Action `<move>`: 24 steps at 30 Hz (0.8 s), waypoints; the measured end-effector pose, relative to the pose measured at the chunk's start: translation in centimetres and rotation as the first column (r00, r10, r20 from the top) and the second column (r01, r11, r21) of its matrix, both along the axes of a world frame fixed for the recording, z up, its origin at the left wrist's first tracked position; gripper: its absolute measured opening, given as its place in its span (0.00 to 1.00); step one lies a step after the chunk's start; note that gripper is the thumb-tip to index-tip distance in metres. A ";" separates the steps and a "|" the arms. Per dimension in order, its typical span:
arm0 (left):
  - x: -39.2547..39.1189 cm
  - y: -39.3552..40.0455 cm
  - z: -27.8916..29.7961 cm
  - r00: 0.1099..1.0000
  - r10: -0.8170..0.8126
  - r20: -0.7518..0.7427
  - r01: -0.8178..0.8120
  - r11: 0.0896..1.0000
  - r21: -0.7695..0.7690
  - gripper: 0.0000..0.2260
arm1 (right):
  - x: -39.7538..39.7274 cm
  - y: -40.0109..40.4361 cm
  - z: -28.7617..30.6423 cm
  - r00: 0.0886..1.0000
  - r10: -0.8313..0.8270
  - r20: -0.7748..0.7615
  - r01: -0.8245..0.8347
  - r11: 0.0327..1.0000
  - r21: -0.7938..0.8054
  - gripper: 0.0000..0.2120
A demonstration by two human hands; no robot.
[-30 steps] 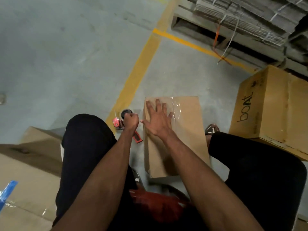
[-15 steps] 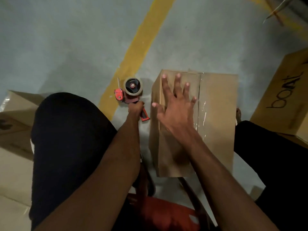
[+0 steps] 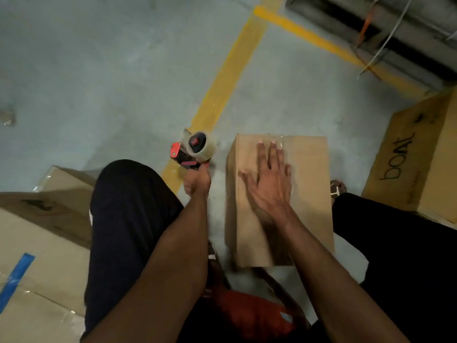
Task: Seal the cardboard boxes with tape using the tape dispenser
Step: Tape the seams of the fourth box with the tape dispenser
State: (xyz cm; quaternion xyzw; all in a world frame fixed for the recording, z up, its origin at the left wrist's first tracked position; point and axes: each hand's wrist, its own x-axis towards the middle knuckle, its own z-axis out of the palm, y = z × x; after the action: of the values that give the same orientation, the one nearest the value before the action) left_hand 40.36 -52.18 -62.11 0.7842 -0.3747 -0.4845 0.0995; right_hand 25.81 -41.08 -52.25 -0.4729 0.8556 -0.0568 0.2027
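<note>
Brown cardboard box (image 3: 304, 194) sits on the grey floor (image 3: 99, 70). Right hand (image 3: 268, 186) lies flat on top, pressing tape down. Left hand (image 3: 197, 183) grips the red tape dispenser (image 3: 194, 151) beside it, ready.

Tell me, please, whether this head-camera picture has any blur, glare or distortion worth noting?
In the head view, the right hand on the cardboard box is motion-blurred; clear tape near its far edge glints; lighting is dim; the wide lens bends the frame edges.

Grey concrete floor (image 3: 99, 70) under dim light; yellow painted lines (image 3: 230, 70) run toward 12 and 2 o'clock, a pallet (image 3: 395, 28) at 1 o'clock.
</note>
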 end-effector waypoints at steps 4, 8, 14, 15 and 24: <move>-0.5 -1.3 6.3 0.999 -0.039 -0.038 0.034 0.991 -0.130 0.19 | -2.1 2.0 0.4 0.998 0.022 0.067 -0.026 0.998 0.064 0.42; -0.7 -1.4 12.0 0.975 -0.224 0.011 0.220 0.948 -0.231 0.16 | -4.6 0.6 3.2 0.964 -0.007 0.266 -0.020 0.995 0.099 0.30; -1.6 1.6 15.9 0.851 -0.459 -0.255 0.343 0.854 -0.392 0.19 | -3.6 3.0 7.5 0.857 -0.092 0.507 0.209 0.962 -0.179 0.11; -1.9 2.4 16.6 0.816 -0.505 -0.282 0.384 0.838 -0.389 0.18 | -3.3 3.5 8.0 0.816 -0.111 0.567 0.274 0.939 -0.210 0.10; -1.4 10.2 20.0 0.406 -0.787 -0.464 0.659 0.604 -0.447 0.10 | -3.3 10.7 9.3 -0.220 -0.210 0.952 0.805 0.512 0.299 0.16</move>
State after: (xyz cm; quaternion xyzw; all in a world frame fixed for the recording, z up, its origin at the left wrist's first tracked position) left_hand 38.94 -41.99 -42.16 0.3215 -0.6668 -0.6685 0.0719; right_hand 22.54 -30.42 -42.94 0.0897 0.5592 -0.6242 0.5382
